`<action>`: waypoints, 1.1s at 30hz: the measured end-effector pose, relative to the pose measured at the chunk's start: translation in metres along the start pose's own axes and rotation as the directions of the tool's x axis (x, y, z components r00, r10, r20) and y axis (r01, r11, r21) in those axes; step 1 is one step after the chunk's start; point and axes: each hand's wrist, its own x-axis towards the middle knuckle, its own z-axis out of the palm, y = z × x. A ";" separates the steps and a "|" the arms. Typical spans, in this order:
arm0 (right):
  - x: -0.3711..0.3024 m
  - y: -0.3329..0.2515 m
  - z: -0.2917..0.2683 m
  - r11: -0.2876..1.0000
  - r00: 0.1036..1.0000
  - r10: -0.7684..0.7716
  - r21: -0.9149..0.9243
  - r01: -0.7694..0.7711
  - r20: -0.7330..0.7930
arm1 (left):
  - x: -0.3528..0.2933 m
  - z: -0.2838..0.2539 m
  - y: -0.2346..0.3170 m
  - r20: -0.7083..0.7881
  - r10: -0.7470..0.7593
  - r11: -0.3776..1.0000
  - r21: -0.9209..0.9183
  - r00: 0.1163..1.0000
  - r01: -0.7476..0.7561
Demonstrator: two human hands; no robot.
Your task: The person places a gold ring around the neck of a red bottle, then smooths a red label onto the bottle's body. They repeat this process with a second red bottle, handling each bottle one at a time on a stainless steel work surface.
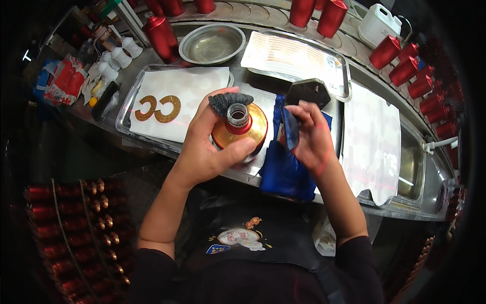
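Observation:
My left hand (207, 147) is closed round a bottle (258, 126) with a gold shoulder, a red neck ring and an uncapped clear threaded mouth. A dark grey ribbed piece of cloth (225, 104) lies against the far side of the neck, by my left fingertips. To the right, my right hand (315, 137) pinches a thin, flat blue piece (290, 128), seen nearly edge-on, between thumb and fingers. Under it a blue cloth (288, 175) drapes over the counter's near edge. A dark angular plate (308, 93) stands just beyond my right fingers.
Two gold C-shaped labels (167, 109) lie on white sheeting in a left tray (121, 121). Behind are a metal basin (212, 44) and a tray with label sheets (293, 55). Red bottles (332, 19) line a curved conveyor. A sink (411, 167) is at right.

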 end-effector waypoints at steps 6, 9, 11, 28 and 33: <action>-0.056 0.015 0.003 0.450 0.740 -0.525 -0.601 0.661 0.420 | -0.010 -0.007 -0.006 0.067 -0.052 0.997 -0.050 0.996 0.056; -0.033 0.013 0.012 0.156 0.606 -0.582 -0.657 0.737 0.542 | -0.009 -0.008 -0.009 0.072 0.013 1.000 -0.005 0.997 -0.012; -0.013 0.000 0.018 0.134 0.559 -0.592 -0.612 0.779 0.581 | -0.009 -0.008 -0.010 0.067 0.045 0.999 0.007 0.997 -0.046; -0.026 -0.015 0.007 -0.299 0.149 -0.479 -0.320 0.899 0.865 | -0.013 0.006 -0.006 0.047 -0.122 0.937 -0.325 0.991 0.131; -0.031 -0.010 0.021 -0.357 0.115 -0.389 -0.265 0.896 0.914 | -0.014 0.001 -0.009 0.115 -0.089 0.930 -0.347 0.989 0.124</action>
